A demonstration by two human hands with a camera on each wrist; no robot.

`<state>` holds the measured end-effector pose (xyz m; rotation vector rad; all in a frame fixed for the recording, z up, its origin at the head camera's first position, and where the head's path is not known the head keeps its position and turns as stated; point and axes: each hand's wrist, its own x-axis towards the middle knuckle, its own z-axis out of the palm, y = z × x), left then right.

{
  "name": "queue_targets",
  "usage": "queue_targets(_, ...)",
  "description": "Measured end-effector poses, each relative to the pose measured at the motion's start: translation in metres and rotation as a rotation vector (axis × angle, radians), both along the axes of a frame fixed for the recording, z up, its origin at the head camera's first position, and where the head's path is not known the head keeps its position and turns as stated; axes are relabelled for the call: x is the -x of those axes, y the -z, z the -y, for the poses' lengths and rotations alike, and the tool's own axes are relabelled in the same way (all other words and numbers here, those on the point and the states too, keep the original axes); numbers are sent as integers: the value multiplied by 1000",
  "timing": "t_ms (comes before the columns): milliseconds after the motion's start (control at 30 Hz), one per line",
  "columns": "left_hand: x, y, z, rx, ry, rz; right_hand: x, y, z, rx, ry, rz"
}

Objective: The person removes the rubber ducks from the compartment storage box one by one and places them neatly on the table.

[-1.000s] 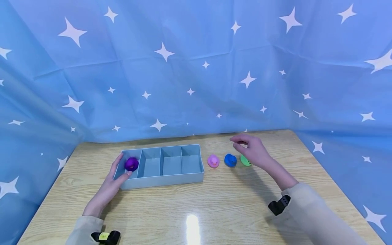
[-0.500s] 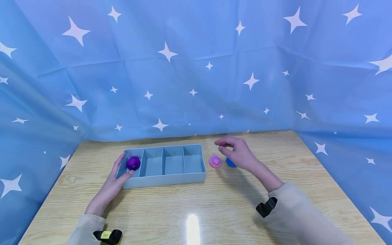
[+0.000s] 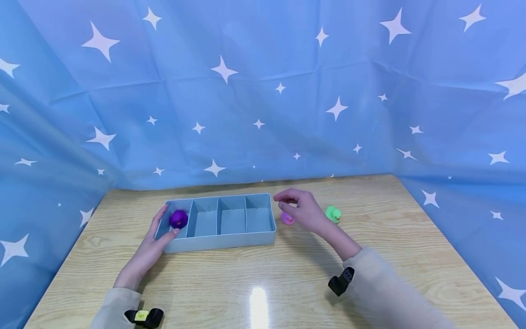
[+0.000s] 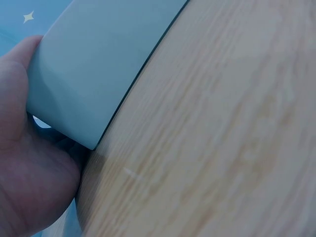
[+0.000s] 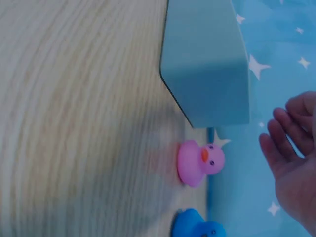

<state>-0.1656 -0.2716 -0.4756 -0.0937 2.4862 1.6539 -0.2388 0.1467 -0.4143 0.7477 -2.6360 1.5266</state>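
Observation:
A blue-grey divided box [image 3: 222, 242] lies left of centre on the table, with a purple rubber duck [image 3: 178, 219] in its leftmost compartment. My left hand [image 3: 147, 250] grips the box's left end, thumb on the front rim and fingers along the outer side. Above the table, just right of the box, my right hand [image 3: 303, 211] hovers with loosely bent fingers and nothing in them. Partly under it in the head view is a pink rubber duck [image 3: 287, 219]. The blue rubber duck [image 5: 196, 226] is hidden there but shows in the right wrist view. A green rubber duck [image 3: 333, 214] sits farther right.
The wooden table [image 3: 230, 283] runs back to a blue star-printed curtain [image 3: 246, 151], which also closes off both sides. The box's other compartments hold nothing visible. Small black cameras [image 3: 341, 281] sit on both wrists.
My right hand has moved left, from over the green duck, past the blue one, to the pink duck. The green duck shows again. My left hand keeps its grip on the box.

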Motion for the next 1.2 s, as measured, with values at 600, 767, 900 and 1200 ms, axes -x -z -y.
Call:
queue_targets(600, 2, -1, -3, 8, 2, -29, -8, 11, 11, -18, 3, 106)
queue_targets(767, 1, -1, -2, 7, -4, -23, -9, 11, 11, -43, 14, 104)
queue_targets(900, -1, -2, -2, 8, -8, -24, -9, 10, 12, -31, 7, 89)
queue_targets(1200, -4, 0, -2, -4, -6, -18, -10, 5, 19, 5, -39, 32)
